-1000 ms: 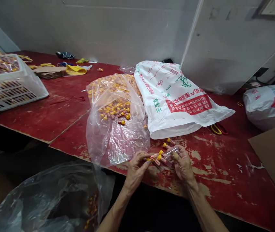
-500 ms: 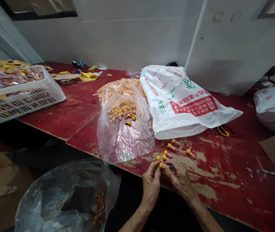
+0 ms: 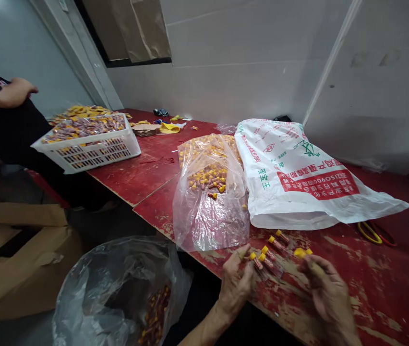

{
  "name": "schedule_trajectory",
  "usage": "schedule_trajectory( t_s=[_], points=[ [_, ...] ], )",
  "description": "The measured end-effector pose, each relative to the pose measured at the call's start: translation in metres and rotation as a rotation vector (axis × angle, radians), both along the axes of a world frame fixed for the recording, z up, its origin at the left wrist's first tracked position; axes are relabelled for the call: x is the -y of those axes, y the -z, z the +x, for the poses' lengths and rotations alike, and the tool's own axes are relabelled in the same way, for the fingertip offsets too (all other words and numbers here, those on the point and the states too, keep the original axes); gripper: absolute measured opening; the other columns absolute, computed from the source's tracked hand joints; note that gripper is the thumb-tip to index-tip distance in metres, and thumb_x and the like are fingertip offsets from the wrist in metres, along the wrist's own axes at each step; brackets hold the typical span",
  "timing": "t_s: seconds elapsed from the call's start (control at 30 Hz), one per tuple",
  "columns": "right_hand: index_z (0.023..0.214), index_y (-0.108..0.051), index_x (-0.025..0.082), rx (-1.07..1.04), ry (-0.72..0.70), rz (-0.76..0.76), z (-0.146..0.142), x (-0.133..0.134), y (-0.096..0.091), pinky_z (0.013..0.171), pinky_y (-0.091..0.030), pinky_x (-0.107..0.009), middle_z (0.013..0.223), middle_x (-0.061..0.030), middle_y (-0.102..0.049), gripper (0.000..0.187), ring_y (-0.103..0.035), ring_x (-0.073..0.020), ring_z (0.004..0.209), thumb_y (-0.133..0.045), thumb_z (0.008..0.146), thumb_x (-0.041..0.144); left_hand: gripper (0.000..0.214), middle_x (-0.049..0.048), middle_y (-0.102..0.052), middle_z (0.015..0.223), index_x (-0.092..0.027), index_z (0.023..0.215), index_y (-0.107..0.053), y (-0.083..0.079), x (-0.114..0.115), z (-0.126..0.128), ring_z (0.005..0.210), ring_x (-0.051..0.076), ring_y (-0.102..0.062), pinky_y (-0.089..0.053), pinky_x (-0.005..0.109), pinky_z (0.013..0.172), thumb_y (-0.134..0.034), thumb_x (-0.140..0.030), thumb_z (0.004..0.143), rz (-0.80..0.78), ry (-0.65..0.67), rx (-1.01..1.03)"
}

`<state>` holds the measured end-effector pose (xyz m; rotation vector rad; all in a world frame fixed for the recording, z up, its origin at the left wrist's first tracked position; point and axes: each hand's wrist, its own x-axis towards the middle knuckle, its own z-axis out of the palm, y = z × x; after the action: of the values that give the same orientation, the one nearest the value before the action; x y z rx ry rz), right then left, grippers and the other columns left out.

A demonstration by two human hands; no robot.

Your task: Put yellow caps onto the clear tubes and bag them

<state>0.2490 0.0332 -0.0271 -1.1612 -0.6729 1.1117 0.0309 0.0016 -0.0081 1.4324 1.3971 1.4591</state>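
My left hand (image 3: 236,281) is at the table's front edge, fingers loosely curled with the tips apart and nothing visible between them. Just beyond its fingertips lies a small clear tube with a yellow cap (image 3: 257,261) and reddish contents. Several similar tubes (image 3: 269,262) lie beside it on the red table. Over to the right, my right hand (image 3: 327,286) is smeared by motion. Its fingers seem closed on a yellow-capped tube (image 3: 309,251), whose body they mostly hide. Another yellow cap (image 3: 299,253) shows right beside that one.
A clear plastic bag (image 3: 210,230) spills many capped tubes. Around it are a white printed sack (image 3: 287,158), scissors (image 3: 370,234) and a white crate (image 3: 96,156) of packed pieces. Below are a plastic-lined container (image 3: 118,288) and cardboard boxes (image 3: 28,269). A person in black (image 3: 6,125) stands at left.
My hands have parted. The right hand has moved right with the tube both were handling, while the left stays near the loose tubes. The view has turned left, bringing the other person into sight.
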Motion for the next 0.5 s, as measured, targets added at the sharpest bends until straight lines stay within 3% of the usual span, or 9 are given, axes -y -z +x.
schedule_trajectory(
  t_s=[0.07,0.13,0.27,0.33,0.37,0.43,0.5],
  points=[
    [0.084,-0.061,0.02,0.107,0.169,-0.001,0.032,-0.015,0.0,0.061,-0.052,-0.028,0.083,-0.0015,-0.065,0.045,-0.061,-0.0163,0.068,-0.081,0.05,0.042,0.032,0.0098,-0.067,0.106,-0.022,0.114,-0.063,0.0,-0.009,-0.022,0.099,0.024,-0.062,-0.048,0.039,0.091,-0.053,-0.024,0.083,0.128,-0.175,-0.212],
    [0.085,-0.061,0.02,0.341,0.276,-0.074,0.06,-0.026,0.004,0.064,-0.051,-0.032,0.084,-0.0033,-0.064,0.049,-0.06,-0.0195,0.073,-0.078,0.048,0.049,0.033,0.0115,-0.066,0.108,-0.022,0.113,-0.063,-0.002,-0.022,-0.05,0.106,0.028,-0.058,-0.042,0.045,0.096,-0.054,-0.024,0.082,0.205,-0.333,-0.471],
    [0.084,-0.062,0.018,0.875,0.257,-0.255,0.086,-0.037,0.019,0.071,-0.047,-0.042,0.086,-0.0094,-0.065,0.054,-0.059,-0.0292,0.08,-0.059,0.055,0.064,0.041,0.0182,-0.051,0.133,-0.015,0.12,-0.058,-0.008,-0.051,-0.11,0.127,0.037,-0.038,-0.025,0.056,0.103,-0.051,-0.019,0.08,0.029,-0.523,-0.983],
    [0.089,-0.063,0.018,1.017,0.207,-0.246,0.085,-0.039,0.026,0.073,-0.046,-0.042,0.093,-0.0115,-0.064,0.058,-0.059,-0.0309,0.084,-0.049,0.061,0.067,0.044,0.0208,-0.047,0.137,-0.012,0.12,-0.057,-0.008,-0.065,-0.139,0.129,0.038,-0.035,-0.022,0.058,0.102,-0.048,-0.013,0.077,-0.081,-0.589,-1.054],
    [0.092,-0.062,0.018,1.057,0.179,-0.227,0.083,-0.039,0.028,0.073,-0.046,-0.042,0.096,-0.0121,-0.064,0.06,-0.059,-0.031,0.085,-0.046,0.064,0.067,0.042,0.0219,-0.052,0.131,-0.011,0.115,-0.059,-0.008,-0.071,-0.153,0.125,0.038,-0.04,-0.025,0.058,0.1,-0.047,-0.011,0.075,-0.113,-0.617,-1.037],
    [0.095,-0.062,0.018,1.101,0.13,-0.199,0.08,-0.039,0.032,0.073,-0.046,-0.041,0.099,-0.0128,-0.064,0.061,-0.06,-0.0308,0.086,-0.042,0.066,0.067,0.03,0.0204,-0.066,0.104,-0.012,0.094,-0.066,-0.005,-0.081,-0.177,0.107,0.036,-0.053,-0.033,0.053,0.092,-0.046,-0.008,0.072,-0.134,-0.647,-0.962],
    [0.095,-0.062,0.018,1.119,0.111,-0.201,0.079,-0.039,0.035,0.073,-0.046,-0.042,0.098,-0.0127,-0.064,0.06,-0.06,-0.0308,0.084,-0.041,0.066,0.067,0.018,0.014,-0.067,0.075,-0.015,0.069,-0.063,-0.002,-0.086,-0.198,0.086,0.031,-0.06,-0.039,0.046,0.083,-0.046,-0.009,0.07,-0.123,-0.675,-0.89]
  ],
)
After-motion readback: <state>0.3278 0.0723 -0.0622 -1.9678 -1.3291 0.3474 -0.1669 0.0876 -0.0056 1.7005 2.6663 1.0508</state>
